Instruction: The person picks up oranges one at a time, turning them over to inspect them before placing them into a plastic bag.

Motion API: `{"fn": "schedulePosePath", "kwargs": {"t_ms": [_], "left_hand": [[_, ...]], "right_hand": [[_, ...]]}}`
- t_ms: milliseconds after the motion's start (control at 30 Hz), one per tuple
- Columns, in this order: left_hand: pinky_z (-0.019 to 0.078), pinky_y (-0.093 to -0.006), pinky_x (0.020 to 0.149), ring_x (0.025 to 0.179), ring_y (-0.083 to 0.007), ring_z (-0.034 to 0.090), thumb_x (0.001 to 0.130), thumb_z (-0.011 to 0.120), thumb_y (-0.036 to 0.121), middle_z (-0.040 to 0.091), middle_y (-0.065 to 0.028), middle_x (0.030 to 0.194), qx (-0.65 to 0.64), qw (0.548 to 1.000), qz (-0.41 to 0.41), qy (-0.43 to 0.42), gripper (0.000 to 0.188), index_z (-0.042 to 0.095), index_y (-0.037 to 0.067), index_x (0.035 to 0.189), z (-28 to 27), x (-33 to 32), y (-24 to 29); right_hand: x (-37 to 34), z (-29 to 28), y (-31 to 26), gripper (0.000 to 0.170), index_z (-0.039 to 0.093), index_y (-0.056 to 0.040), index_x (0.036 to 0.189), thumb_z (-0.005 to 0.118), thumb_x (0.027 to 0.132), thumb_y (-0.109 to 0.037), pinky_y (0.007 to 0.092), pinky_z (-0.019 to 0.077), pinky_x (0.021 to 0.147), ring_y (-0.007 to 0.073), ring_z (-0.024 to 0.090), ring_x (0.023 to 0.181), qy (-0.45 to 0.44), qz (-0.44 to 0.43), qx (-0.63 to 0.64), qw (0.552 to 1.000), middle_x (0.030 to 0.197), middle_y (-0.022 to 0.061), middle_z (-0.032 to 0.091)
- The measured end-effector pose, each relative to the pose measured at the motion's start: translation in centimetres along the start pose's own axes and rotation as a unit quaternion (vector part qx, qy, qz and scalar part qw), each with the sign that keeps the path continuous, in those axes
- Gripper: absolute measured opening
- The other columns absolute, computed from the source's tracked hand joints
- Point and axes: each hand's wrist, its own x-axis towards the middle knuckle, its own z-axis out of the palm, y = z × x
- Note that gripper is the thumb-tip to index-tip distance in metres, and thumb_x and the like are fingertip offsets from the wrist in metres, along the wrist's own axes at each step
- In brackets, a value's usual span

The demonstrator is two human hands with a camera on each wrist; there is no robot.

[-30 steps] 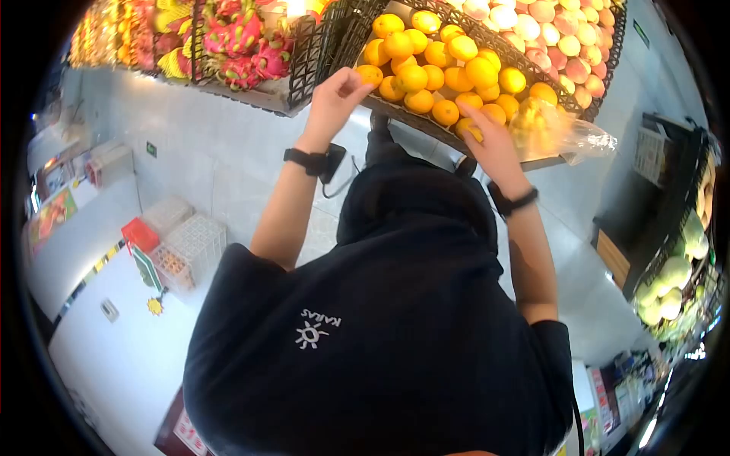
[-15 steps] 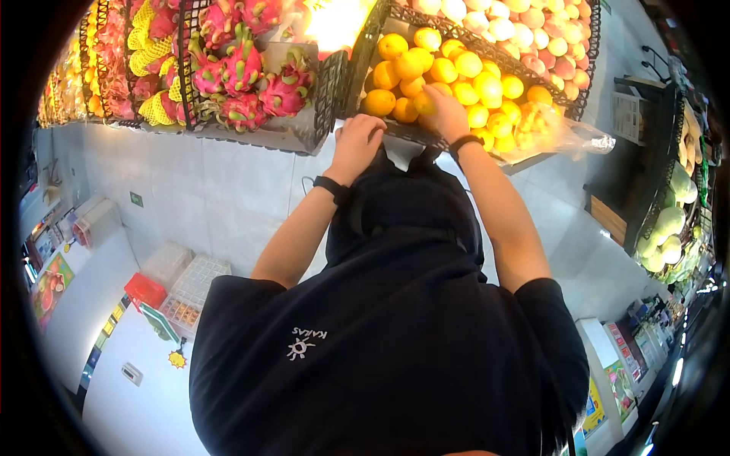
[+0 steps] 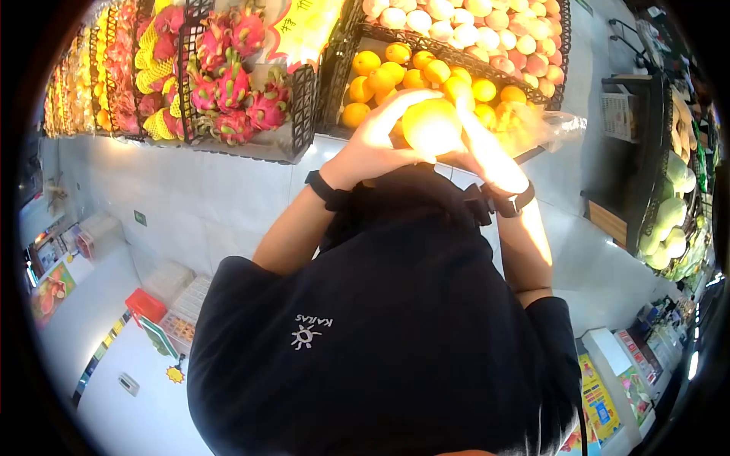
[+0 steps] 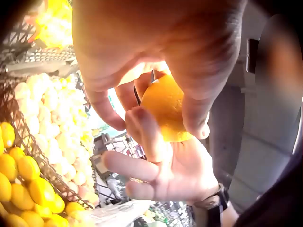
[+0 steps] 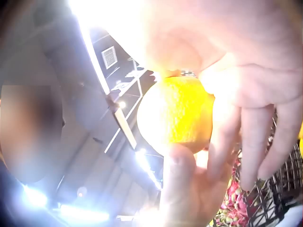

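Observation:
Both my hands hold one orange [image 3: 432, 128] between them, brightly lit and raised in front of my body, overlapping the fruit crate in the head view. My left hand [image 3: 372, 144] grips it from the left, with the thumb on the near side and the fingers round the far side. On the right, my right hand [image 3: 490, 148] has its thumb and forefinger against the peel. In the left wrist view the orange [image 4: 165, 111] sits between the left thumb and the right hand [image 4: 175, 165], whose other fingers spread out. The left thumb [image 5: 177, 163] presses its lower side in the right wrist view.
A dark crate of oranges [image 3: 380, 76] stands just beyond my hands, with a clear plastic bag [image 3: 563, 131] at its right end. Peaches [image 3: 487, 34] lie behind it. Dragon fruit [image 3: 232, 83] fills a crate to the left. A white counter [image 3: 144, 395] stands at the lower left.
The right hand was reaching among the oranges and the left was at the crate's front edge. Now an orange is lifted out toward my body, and both hands hold it.

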Motion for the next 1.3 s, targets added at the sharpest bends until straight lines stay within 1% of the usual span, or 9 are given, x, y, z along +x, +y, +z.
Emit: {"fn": "schedulePosePath", "kwargs": {"t_ms": [100, 267, 433, 533, 667, 833, 1000, 1133, 1300], "left_hand": [[0.0447, -0.0417, 0.118, 0.14, -0.0262, 0.054, 0.082, 0.087, 0.007, 0.056, -0.0124, 0.15, -0.259, 0.964, -0.035, 0.046, 0.086, 0.043, 0.004, 0.156, 1.5, 0.1, 0.1], [0.0456, -0.05, 0.119, 0.141, -0.0327, 0.055, 0.096, 0.069, 0.02, 0.053, -0.0181, 0.154, -0.415, 0.906, -0.083, 0.01, 0.073, 0.038, 0.0, 0.159, 0.5, 0.2, 1.5], [0.0453, -0.0552, 0.119, 0.142, -0.0373, 0.054, 0.104, 0.063, 0.032, 0.052, -0.0215, 0.155, -0.458, 0.873, -0.169, -0.002, 0.069, 0.038, -0.002, 0.158, 1.2, -0.9, 1.1], [0.0462, -0.0484, 0.117, 0.145, -0.0282, 0.05, 0.106, 0.065, 0.024, 0.048, -0.0127, 0.16, -0.678, 0.699, -0.204, -0.101, 0.066, 0.035, 0.008, 0.163, 0.7, -0.6, 0.9], [0.0396, -0.044, 0.121, 0.15, -0.0253, 0.044, 0.102, 0.068, 0.016, 0.045, -0.012, 0.162, -0.157, 0.975, -0.151, -0.05, 0.074, 0.03, 0.007, 0.165, -1.2, 0.2, 3.4], [0.0385, -0.0397, 0.121, 0.147, -0.0218, 0.046, 0.094, 0.077, 0.032, 0.048, -0.0104, 0.158, -0.159, 0.987, -0.028, -0.012, 0.085, 0.034, 0.002, 0.162, -0.4, 0.5, 7.0], [0.0358, -0.0411, 0.125, 0.15, -0.0214, 0.045, 0.086, 0.077, -0.008, 0.049, -0.0088, 0.159, -0.17, 0.985, -0.002, -0.001, 0.081, 0.042, 0.006, 0.158, 0.4, -0.3, 8.5], [0.0378, -0.0395, 0.123, 0.147, -0.0202, 0.047, 0.093, 0.073, -0.003, 0.052, -0.0089, 0.155, -0.159, 0.987, -0.022, 0.01, 0.072, 0.042, 0.005, 0.157, 0.8, 0.2, 8.7], [0.0413, -0.0394, 0.119, 0.142, -0.02, 0.049, 0.099, 0.066, 0.003, 0.052, -0.0108, 0.15, -0.199, 0.975, -0.091, -0.039, 0.068, 0.036, 0.007, 0.161, 0.5, 0.3, 6.9]], "right_hand": [[-1.1, -0.5, -0.3, 0.057, 0.06, -0.0028, 0.138, 0.05, 0.112, -0.053, 0.0321, 0.0536, 0.086, 0.0186, 0.068, 0.089, 0.108, -0.142, -0.258, 0.949, 0.099, 0.0073, 0.072], [-3.0, 1.0, -1.0, 0.071, 0.05, -0.0074, 0.152, 0.084, 0.09, -0.009, 0.0395, 0.0485, 0.108, 0.026, 0.056, 0.132, 0.07, -0.342, -0.342, 0.872, 0.157, 0.0127, 0.049], [-2.9, 1.7, -2.5, 0.079, 0.049, -0.0083, 0.154, 0.088, 0.086, -0.02, 0.0425, 0.0402, 0.121, 0.032, 0.051, 0.143, -0.015, -0.398, -0.421, 0.815, 0.157, 0.015, 0.052], [-3.1, 1.6, -2.9, 0.081, 0.054, -0.0087, 0.151, 0.091, 0.081, -0.023, 0.0434, 0.0425, 0.119, 0.0316, 0.052, 0.141, -0.032, -0.372, -0.366, 0.853, 0.15, 0.0145, 0.059], [-4.3, 2.1, -3.1, 0.07, 0.064, -0.0085, 0.14, 0.091, 0.077, -0.022, 0.0446, 0.0487, 0.111, 0.0336, 0.058, 0.132, 0.054, -0.451, -0.38, 0.805, 0.142, 0.0135, 0.064], [-4.4, 1.2, -2.8, 0.049, 0.074, -0.0088, 0.125, 0.087, 0.078, -0.016, 0.0459, 0.0525, 0.105, 0.0356, 0.065, 0.123, 0.062, -0.573, -0.443, 0.687, 0.137, 0.0138, 0.066], [-3.5, 1.2, -3.3, 0.035, 0.076, -0.0096, 0.117, 0.08, 0.083, -0.006, 0.0476, 0.0539, 0.103, 0.0342, 0.067, 0.123, 0.006, -0.701, -0.42, 0.576, 0.139, 0.0153, 0.066], [-4.1, 1.2, -3.4, 0.04, 0.075, -0.0091, 0.119, 0.083, 0.08, -0.009, 0.0452, 0.0535, 0.105, 0.0336, 0.066, 0.126, 0.008, -0.665, -0.439, 0.604, 0.141, 0.0163, 0.066], [-5.5, 2.5, -2.9, 0.058, 0.07, -0.0067, 0.133, 0.091, 0.08, -0.016, 0.0396, 0.0512, 0.109, 0.0297, 0.062, 0.13, 0.052, -0.5, -0.348, 0.791, 0.14, 0.0147, 0.065]]}}
